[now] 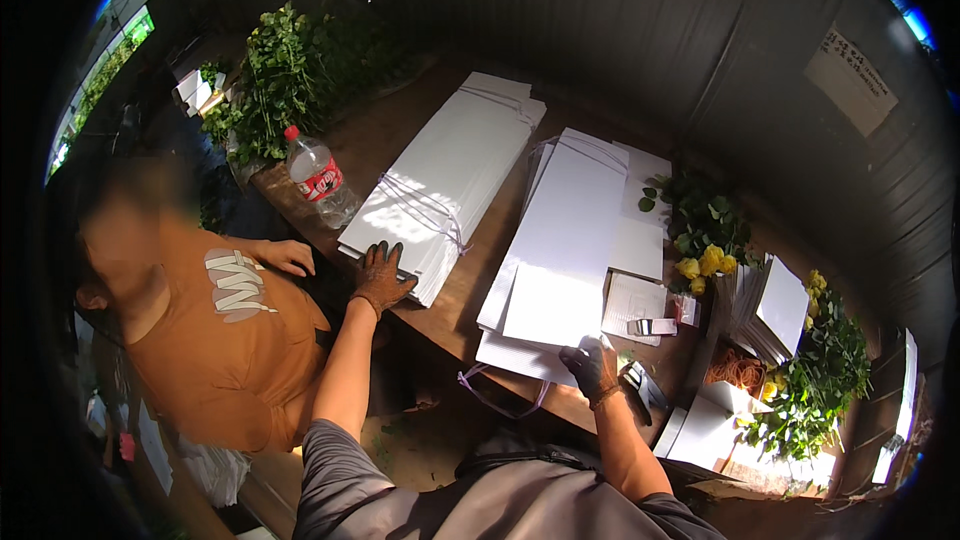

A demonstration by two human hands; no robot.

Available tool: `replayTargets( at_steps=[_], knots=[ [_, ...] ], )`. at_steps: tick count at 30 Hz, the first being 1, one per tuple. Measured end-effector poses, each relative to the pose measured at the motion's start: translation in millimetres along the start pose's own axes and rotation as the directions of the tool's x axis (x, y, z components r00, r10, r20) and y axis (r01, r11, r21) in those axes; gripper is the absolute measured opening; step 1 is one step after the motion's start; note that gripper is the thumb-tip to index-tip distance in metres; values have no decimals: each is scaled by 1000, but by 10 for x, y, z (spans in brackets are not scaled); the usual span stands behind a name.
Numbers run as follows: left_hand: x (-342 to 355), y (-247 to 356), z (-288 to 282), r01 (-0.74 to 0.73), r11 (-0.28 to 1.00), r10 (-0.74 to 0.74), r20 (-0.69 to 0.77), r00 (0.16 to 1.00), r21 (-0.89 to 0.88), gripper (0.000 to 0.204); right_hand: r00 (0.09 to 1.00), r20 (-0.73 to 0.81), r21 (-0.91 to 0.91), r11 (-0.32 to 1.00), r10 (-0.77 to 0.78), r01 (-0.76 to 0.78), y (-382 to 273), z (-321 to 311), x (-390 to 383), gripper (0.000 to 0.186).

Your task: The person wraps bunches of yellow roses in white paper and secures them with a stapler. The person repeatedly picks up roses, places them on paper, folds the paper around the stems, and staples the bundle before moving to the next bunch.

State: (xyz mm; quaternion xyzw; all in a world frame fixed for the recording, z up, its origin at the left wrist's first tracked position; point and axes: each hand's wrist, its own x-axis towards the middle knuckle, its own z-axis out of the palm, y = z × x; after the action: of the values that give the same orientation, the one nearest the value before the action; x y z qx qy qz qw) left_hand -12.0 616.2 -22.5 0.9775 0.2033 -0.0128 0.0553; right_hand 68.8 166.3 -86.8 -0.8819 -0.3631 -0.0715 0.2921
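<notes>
My left hand [382, 280], in a stained dark-and-orange glove, lies with fingers spread on the near end of a long stack of white boards [445, 175] tied with purple twine. My right hand [592, 370], in a dark glove, has its fingers curled at the near right corner of a second white stack [560, 210]; what is between them is unclear. Loose purple twine [540, 400] hangs at that stack's front edge. Just right of that hand lies a dark tool [645, 390] that I cannot identify.
Another person [230, 340] in an orange shirt is at left. On the brown table [430, 340] are a red-capped bottle [322, 180], leafy bundles [280, 80], yellow roses [712, 262], upright white sheets [770, 310] and orange twine [735, 370]. A metal wall [620, 40] runs behind.
</notes>
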Motion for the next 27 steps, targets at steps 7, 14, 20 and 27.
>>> replayTargets(
  at_steps=[7, 14, 20, 27],
  knots=[
    [-500, 1622, 258, -332, 906, 361, 70, 930, -261, 90, 951, 29, 101, 945, 309, -310, -83, -433, -57, 36],
    [-589, 2074, 812, -366, 930, 365, 156, 918, -23, 105, 925, 8, 76, 922, 381, -380, 26, -287, -325, 34],
    [-577, 1988, 562, -525, 844, 534, 63, 843, -111, 63, 885, -102, 220, 878, 454, -425, 169, -333, -393, 33],
    [-591, 1808, 702, -520, 815, 523, -61, 850, -256, 38, 827, -213, 217, 850, 521, -480, 128, -475, -176, 34]
  ],
)
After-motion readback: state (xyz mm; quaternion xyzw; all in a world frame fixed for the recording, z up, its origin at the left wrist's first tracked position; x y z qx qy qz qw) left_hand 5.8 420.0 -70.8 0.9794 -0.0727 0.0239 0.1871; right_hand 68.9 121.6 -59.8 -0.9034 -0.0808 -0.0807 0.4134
